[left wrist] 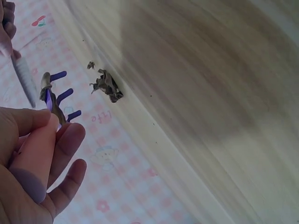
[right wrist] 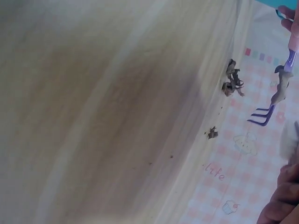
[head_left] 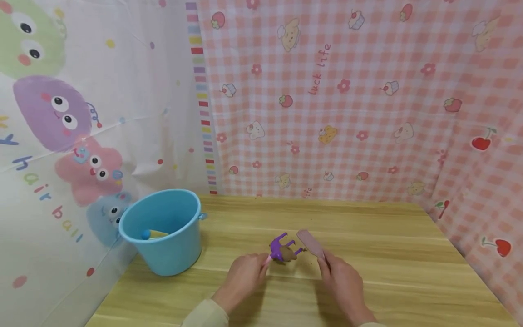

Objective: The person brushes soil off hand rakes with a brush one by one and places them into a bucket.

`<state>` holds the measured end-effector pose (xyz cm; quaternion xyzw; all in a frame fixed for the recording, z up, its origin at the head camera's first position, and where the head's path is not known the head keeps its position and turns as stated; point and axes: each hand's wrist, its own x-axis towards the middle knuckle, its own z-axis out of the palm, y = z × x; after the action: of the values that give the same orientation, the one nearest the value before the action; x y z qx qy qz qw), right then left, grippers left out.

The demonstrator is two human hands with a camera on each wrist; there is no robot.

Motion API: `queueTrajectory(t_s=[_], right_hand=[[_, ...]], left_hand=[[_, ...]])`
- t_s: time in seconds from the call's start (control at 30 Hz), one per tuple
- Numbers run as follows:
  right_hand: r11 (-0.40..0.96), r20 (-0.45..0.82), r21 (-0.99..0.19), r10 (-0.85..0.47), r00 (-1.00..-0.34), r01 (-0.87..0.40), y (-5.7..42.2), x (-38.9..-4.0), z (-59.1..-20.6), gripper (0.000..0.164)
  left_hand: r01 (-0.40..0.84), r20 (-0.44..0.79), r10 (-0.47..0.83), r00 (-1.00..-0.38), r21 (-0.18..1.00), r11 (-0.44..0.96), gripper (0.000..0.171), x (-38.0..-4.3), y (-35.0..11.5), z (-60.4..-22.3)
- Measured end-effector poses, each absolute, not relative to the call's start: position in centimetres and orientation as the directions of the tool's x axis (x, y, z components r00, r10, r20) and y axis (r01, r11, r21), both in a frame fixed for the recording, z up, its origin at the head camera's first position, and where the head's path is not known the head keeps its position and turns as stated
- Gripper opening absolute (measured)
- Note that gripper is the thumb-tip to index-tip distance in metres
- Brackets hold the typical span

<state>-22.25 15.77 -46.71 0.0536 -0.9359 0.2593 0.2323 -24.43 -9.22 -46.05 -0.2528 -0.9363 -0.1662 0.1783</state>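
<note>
Gripping the rake (head_left: 277, 249) by its handle (left wrist: 36, 158), left hand (head_left: 246, 274) apparently leaves tines (left wrist: 59, 75) exposed between hands | right hand (head_left: 344, 280) clasps flat tool (head_left: 311, 244) near them | brown debris (left wrist: 109, 87) ahead | bucket (head_left: 173, 256) beyond left hand

On the tabletop (head_left: 392, 272), far left: a bucket (head_left: 171, 259), with a small object (head_left: 157, 234) inside. Right of the bucket, in the left hand (head_left: 243, 274): a rake (head_left: 278, 249), bearing leaf matter (right wrist: 281, 86); near it, on the tabletop, a leaf clump (left wrist: 108, 86). Farther right, in the right hand (head_left: 345, 281): a flat tool (head_left: 311, 244). Behind the tabletop: a hanging cloth (head_left: 347, 113).
</note>
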Motion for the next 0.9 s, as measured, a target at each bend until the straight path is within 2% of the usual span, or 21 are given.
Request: queueTrajectory(t_s=[0.13, 0.23, 0.47, 0.73, 0.9], right_hand=[[0.845, 0.518, -0.429, -0.060, -0.853, -0.320, 15.2, -22.2, -46.6, 0.030], [0.839, 0.492, -0.422, -0.106, -0.864, -0.343, 14.9, -22.3, -46.3, 0.030], [0.864, 0.385, -0.407, -0.132, -0.913, -0.297, 14.6, -22.1, -45.7, 0.030], [0.895, 0.386, -0.367, -0.100, -0.917, -0.252, 15.2, -22.7, -46.3, 0.028], [0.902, 0.372, -0.372, -0.072, -0.926, -0.220, 15.5, -22.8, -46.8, 0.029]], left_hand=[[0.546, 0.411, 0.437, -0.800, 0.198, 0.814, 0.028, -24.2, -8.9, -46.0], [0.551, 0.408, 0.446, -0.797, 0.189, 0.813, 0.027, -23.9, -8.8, -46.1], [0.579, 0.437, 0.471, -0.766, 0.150, 0.802, 0.013, -23.5, -8.8, -46.2], [0.600, 0.493, 0.510, -0.705, 0.030, 0.800, 0.008, -23.5, -8.9, -46.7], [0.602, 0.494, 0.513, -0.702, 0.028, 0.798, 0.009, -23.4, -8.9, -46.8]])
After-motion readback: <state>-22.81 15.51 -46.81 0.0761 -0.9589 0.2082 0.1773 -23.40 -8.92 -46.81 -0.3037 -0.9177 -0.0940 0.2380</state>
